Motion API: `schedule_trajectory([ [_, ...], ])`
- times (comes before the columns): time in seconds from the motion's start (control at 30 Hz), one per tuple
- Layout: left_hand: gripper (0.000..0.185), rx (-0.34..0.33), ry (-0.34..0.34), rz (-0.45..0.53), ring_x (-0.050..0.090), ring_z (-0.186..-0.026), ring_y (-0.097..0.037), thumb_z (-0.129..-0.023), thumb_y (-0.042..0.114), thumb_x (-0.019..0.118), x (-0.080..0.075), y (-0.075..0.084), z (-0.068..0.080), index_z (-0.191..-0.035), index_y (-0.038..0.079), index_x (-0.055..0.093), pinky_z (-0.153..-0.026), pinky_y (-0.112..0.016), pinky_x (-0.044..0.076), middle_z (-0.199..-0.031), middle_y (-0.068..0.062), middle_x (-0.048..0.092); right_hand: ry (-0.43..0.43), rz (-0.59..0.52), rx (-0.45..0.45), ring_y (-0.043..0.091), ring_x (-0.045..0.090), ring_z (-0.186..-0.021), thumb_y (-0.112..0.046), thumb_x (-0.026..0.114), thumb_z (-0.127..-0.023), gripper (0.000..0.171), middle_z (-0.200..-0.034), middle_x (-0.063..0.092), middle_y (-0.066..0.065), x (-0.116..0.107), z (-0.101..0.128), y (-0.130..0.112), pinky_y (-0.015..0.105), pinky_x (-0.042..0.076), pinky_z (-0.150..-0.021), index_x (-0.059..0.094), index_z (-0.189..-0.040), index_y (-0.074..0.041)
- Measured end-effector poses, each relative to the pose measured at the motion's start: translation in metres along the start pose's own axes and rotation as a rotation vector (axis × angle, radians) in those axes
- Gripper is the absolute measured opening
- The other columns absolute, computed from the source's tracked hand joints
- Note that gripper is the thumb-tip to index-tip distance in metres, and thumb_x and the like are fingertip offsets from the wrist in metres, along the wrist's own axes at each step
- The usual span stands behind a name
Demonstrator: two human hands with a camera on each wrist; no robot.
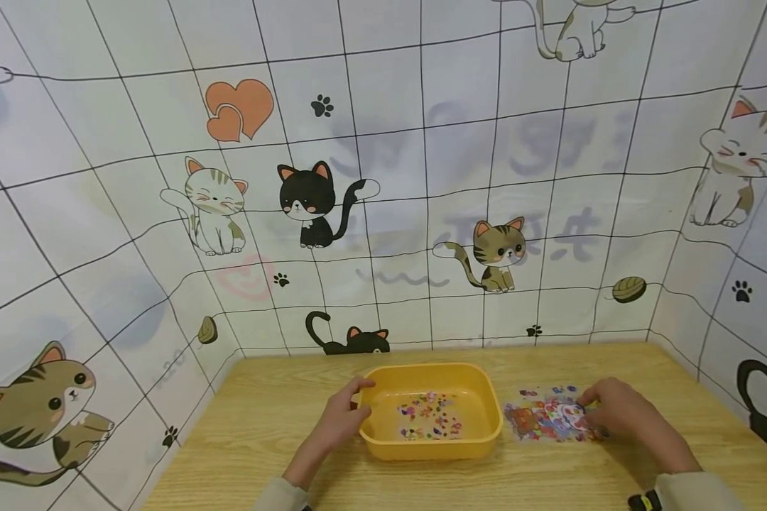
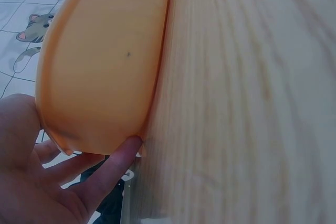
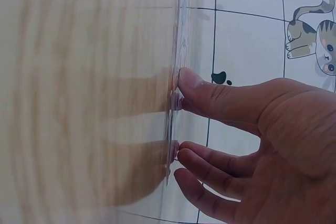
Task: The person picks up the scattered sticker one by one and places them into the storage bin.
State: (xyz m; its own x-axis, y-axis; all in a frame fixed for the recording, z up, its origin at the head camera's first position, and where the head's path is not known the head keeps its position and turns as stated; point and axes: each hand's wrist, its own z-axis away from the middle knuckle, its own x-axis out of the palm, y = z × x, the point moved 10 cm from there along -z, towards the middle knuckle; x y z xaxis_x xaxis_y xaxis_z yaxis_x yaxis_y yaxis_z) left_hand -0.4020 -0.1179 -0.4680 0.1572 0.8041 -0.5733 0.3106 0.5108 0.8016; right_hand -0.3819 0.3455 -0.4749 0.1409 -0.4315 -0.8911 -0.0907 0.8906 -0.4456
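Sticker sheet point(image 1: 552, 419) lies flat on wooden worktop point(image 1: 262, 426), just right of yellow tub point(image 1: 383, 443). Right hand point(image 1: 620, 411) rests on sheet's right edge; thumb and fingertips point(image 3: 189, 80) press it down, fingers nearly straight, nothing clasped. Left hand point(image 1: 339, 422) grips tub's left rim, fingers curled around its wall. Small coloured stickers point(image 1: 430, 415) lie inside tub.

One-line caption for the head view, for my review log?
Left hand holds the yellow tub rim; right hand fingertips press a sticker sheet on the wooden table.
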Motion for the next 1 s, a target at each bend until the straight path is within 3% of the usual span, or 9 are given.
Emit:
schedule_trajectory([
  [0.17, 0.043, 0.004, 0.003, -0.002, 0.066, -0.095, -0.028, -0.095, 0.005, 0.06, -0.0004, -0.0002, 0.0002, -0.138, 0.005, 0.058, -0.075, -0.034, 0.058, -0.146, -0.029, 0.053, 0.025, 0.012, -0.014, 0.036, 0.07, -0.098, -0.018, 0.083, -0.084, 0.032, -0.113, 0.074, 0.025, -0.0023, -0.0007, 0.0001, 0.043, 0.055, -0.072, 0.077, -0.108, 0.002],
  [0.37, 0.043, 0.001, 0.007, -0.003, 0.066, -0.095, -0.028, -0.095, 0.004, 0.06, -0.0003, -0.0014, 0.0001, -0.137, 0.006, 0.059, -0.074, -0.033, 0.058, -0.145, -0.028, 0.054, 0.069, 0.078, -0.009, 0.029, 0.067, -0.092, -0.017, 0.084, -0.081, 0.036, -0.109, 0.073, 0.025, -0.0029, -0.0026, 0.0028, 0.049, 0.056, -0.074, 0.075, -0.108, 0.004],
  [0.6, 0.042, 0.003, 0.004, 0.0, 0.066, -0.096, -0.028, -0.095, 0.004, 0.06, 0.0001, -0.0004, -0.0001, -0.137, 0.006, 0.059, -0.074, -0.034, 0.058, -0.146, -0.028, 0.054, 0.053, 0.099, 0.004, 0.05, 0.067, -0.107, -0.017, 0.084, -0.081, 0.036, -0.114, 0.073, 0.029, -0.0025, -0.0011, 0.0031, 0.055, 0.057, -0.083, 0.076, -0.106, 0.007],
  [0.83, 0.043, 0.001, -0.002, 0.007, 0.065, -0.094, -0.027, -0.096, 0.005, 0.059, 0.0001, 0.0008, 0.0004, -0.138, 0.006, 0.058, -0.072, -0.032, 0.057, -0.146, -0.029, 0.052, 0.042, 0.073, 0.029, 0.04, 0.07, -0.101, -0.017, 0.083, -0.082, 0.033, -0.113, 0.074, 0.028, -0.0032, 0.0013, 0.0018, 0.048, 0.057, -0.077, 0.077, -0.105, 0.006],
  [1.0, 0.043, -0.001, -0.003, 0.01, 0.066, -0.093, -0.027, -0.096, 0.005, 0.059, 0.0002, 0.0012, 0.0008, -0.139, 0.005, 0.057, -0.071, -0.031, 0.056, -0.147, -0.03, 0.052, 0.052, 0.051, 0.038, 0.028, 0.067, -0.086, -0.014, 0.082, -0.082, 0.026, -0.108, 0.075, 0.024, -0.0032, 0.002, -0.0017, 0.044, 0.054, -0.072, 0.078, -0.1, 0.004],
])
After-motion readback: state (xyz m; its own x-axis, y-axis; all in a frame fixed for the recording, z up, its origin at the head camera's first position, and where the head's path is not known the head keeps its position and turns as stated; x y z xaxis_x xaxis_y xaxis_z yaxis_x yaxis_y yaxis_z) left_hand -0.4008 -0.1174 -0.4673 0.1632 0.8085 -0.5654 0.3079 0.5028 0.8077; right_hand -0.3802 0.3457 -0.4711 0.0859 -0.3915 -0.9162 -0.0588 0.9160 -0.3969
